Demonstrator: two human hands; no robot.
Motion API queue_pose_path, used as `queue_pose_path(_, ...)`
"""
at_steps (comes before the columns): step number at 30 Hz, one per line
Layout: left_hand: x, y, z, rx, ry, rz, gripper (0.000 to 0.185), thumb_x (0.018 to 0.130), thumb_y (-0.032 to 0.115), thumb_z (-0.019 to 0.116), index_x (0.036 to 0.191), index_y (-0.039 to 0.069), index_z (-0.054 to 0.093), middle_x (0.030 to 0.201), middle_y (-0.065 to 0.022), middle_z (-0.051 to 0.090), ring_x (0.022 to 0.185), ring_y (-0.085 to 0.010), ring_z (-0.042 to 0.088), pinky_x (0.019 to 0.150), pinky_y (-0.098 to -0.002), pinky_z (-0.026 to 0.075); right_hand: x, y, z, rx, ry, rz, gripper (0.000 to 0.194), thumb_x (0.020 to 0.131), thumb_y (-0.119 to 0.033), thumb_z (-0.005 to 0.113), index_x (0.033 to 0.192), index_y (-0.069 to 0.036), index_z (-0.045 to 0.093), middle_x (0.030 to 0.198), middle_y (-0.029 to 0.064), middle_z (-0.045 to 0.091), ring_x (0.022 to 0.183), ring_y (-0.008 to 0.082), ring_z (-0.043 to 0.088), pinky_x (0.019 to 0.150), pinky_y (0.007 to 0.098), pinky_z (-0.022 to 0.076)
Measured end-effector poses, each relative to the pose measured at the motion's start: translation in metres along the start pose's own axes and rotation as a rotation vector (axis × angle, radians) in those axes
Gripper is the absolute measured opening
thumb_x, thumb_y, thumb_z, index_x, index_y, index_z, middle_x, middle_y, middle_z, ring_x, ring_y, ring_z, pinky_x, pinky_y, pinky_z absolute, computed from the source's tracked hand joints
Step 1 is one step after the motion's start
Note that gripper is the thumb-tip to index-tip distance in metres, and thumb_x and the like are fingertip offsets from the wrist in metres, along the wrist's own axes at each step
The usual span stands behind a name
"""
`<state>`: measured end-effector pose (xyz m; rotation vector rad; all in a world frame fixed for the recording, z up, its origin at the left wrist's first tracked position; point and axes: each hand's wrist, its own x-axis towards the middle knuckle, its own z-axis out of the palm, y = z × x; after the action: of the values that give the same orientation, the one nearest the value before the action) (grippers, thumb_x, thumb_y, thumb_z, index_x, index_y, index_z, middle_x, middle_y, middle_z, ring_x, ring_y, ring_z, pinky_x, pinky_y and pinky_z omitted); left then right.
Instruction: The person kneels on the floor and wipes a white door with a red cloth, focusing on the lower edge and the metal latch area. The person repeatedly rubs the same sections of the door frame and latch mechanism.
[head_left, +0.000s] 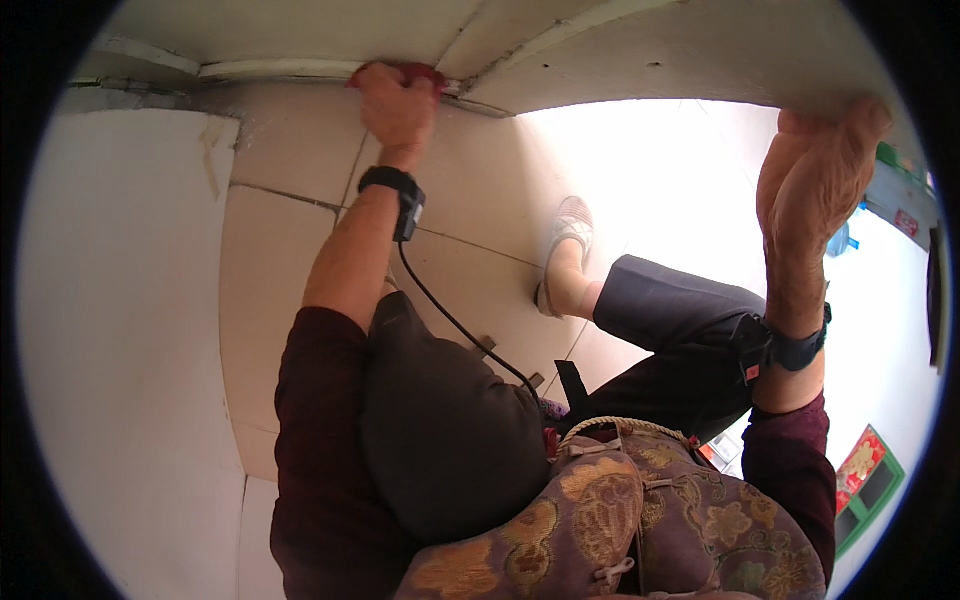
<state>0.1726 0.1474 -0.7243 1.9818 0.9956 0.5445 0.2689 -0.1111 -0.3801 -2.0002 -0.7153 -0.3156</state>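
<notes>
My left hand (397, 109) presses a red cloth (421, 73) against the pale bottom strip (277, 70) of a wooden door or panel, right where it meets the tiled floor (292, 146). Much of the cloth is hidden under the fingers. Off to the right, my right hand (814, 176) grips the edge of the pale door panel (600, 56). Its thumb lies over the near face, while some of the fingers are hidden behind it. Each wrist wears a dark strapped device, and a black cable (465, 322) runs from the left one towards my lap.
A white wall (127, 300) rises close on the left. My foot in a light mesh shoe (574, 225) rests on the tiles beside bright light. A blue plastic object (844, 241) and a green-framed door or window (874, 502) with red decorations stand at the right.
</notes>
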Motion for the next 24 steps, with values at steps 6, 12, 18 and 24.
queue_pose_path(6,0.058,-0.038,-0.040,-0.140,0.123,-0.108,0.028,0.086,0.009,0.081,0.101,-0.004,0.063,0.113,-0.0240,0.070,0.101,-0.0412,0.074,0.091,-0.0523,0.061,-0.003,0.009,-0.005,-0.137,-0.054,-0.173,0.059,0.114,-0.072,0.063,0.134,-0.016,0.064,0.129,0.0076,0.061,0.131,0.0216,0.060,0.122,0.0497,0.0431)
queue_pose_path(12,0.106,-0.088,-0.049,-0.381,0.485,-0.045,0.028,0.090,0.000,0.075,0.112,-0.008,0.059,0.107,-0.0239,0.071,0.105,-0.0394,0.075,0.092,-0.0469,0.062,-0.003,0.013,-0.004,-0.072,-0.025,-0.092,0.075,0.116,-0.073,0.056,0.160,-0.014,0.049,0.162,0.0129,0.046,0.161,0.0311,0.040,0.134,0.0586,0.0334)
queue_pose_path(18,0.118,-0.102,-0.034,-0.478,0.409,-0.256,0.014,0.097,-0.002,0.069,0.110,-0.004,0.066,0.111,-0.0144,0.075,0.105,-0.0310,0.074,0.095,-0.0458,0.058,-0.004,0.003,0.001,-0.144,-0.010,-0.019,0.083,0.116,-0.078,0.049,0.168,-0.014,0.043,0.163,0.0142,0.044,0.164,0.0338,0.037,0.136,0.0586,0.0307)
queue_pose_path(24,0.059,-0.072,0.016,-0.041,0.082,-0.249,0.012,0.103,0.013,0.072,0.107,0.004,0.078,0.112,-0.0124,0.080,0.108,-0.0286,0.080,0.089,-0.0451,0.060,-0.003,-0.007,0.014,-0.109,-0.002,-0.039,0.094,0.110,-0.086,0.052,0.170,-0.016,0.041,0.173,0.0160,0.040,0.167,0.0371,0.035,0.140,0.0613,0.0268)
